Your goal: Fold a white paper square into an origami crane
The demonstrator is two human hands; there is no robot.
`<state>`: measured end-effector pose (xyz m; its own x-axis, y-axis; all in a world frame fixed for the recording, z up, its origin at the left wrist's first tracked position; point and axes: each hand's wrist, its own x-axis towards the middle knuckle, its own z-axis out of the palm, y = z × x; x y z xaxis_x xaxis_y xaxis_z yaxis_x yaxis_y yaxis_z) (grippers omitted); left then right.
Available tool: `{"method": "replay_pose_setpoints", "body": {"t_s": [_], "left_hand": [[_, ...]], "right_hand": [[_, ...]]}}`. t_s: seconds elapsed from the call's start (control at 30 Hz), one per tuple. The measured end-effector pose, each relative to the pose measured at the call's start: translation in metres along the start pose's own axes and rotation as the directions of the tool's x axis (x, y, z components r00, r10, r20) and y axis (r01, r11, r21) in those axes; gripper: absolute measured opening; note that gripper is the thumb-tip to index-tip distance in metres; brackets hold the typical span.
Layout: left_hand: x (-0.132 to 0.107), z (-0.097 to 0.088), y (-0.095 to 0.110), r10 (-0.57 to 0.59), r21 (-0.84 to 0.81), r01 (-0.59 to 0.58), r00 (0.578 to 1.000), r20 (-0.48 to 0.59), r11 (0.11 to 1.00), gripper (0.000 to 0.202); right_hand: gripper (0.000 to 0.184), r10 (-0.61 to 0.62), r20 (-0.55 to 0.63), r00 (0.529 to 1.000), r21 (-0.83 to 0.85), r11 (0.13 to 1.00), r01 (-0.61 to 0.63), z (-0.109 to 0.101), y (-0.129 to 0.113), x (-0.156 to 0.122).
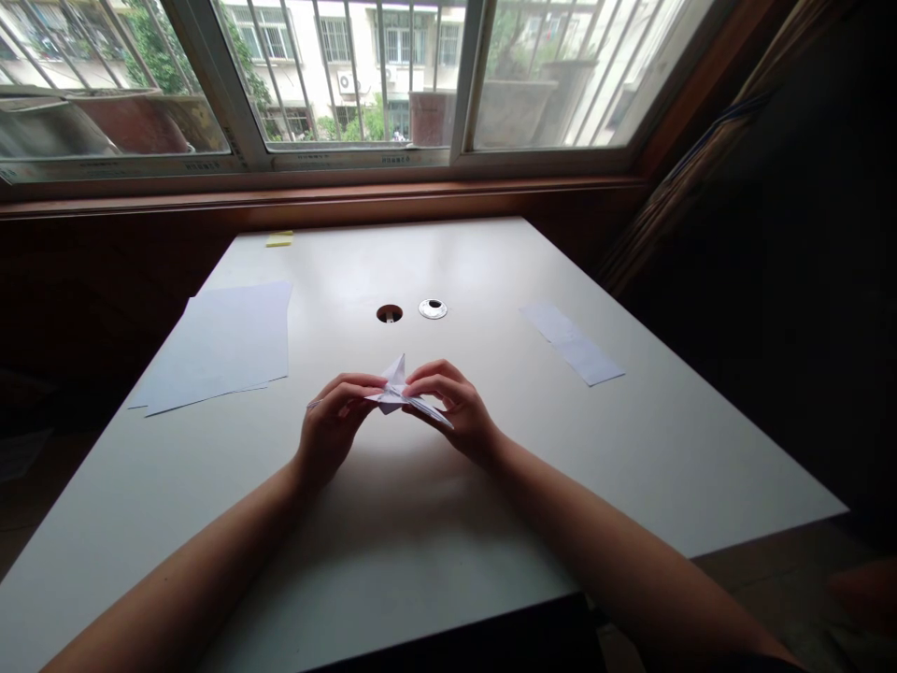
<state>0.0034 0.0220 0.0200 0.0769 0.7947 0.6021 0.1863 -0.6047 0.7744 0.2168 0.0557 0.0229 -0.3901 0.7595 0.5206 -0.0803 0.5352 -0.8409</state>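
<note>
A folded white paper figure [393,381] with several pointed flaps is held above the table between both hands. One flap stands upright at its top, and a layered flap angles down to the right. My left hand [334,416] pinches its left side between thumb and fingers. On the right side, my right hand [455,402] is closed around the folds, its fingertips near the middle of the paper. Fingers hide parts of the figure, so its full shape cannot be made out.
On the white table [491,533], large paper sheets [224,341] lie left and a paper strip [575,344] lies right. Yellow sticky notes [279,239] sit at the far left edge. Beyond the hands are a round hole [390,314] and a round cover [433,308]. A barred window [350,75] stands behind.
</note>
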Motion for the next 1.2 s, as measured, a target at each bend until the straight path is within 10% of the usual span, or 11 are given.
{"method": "replay_pose_setpoints", "body": {"t_s": [0.53,0.93,1.2], "left_hand": [[-0.001,-0.002,-0.004,0.174,-0.020,-0.174,0.970,0.168,0.985,0.018],[-0.001,-0.003,-0.005,0.145,-0.002,-0.147,0.970,0.193,0.989,0.012],[0.001,-0.002,0.000,0.022,0.041,-0.025,0.998,0.059,0.999,0.009]], "right_hand": [[0.012,0.146,-0.080,0.986,0.069,0.988,-0.141,-0.001,0.004,-0.002],[0.035,0.513,-0.035,0.858,0.136,0.853,-0.504,-0.003,0.008,0.000],[0.022,0.260,-0.152,0.953,0.000,0.965,-0.263,0.000,-0.004,-0.005]]}}
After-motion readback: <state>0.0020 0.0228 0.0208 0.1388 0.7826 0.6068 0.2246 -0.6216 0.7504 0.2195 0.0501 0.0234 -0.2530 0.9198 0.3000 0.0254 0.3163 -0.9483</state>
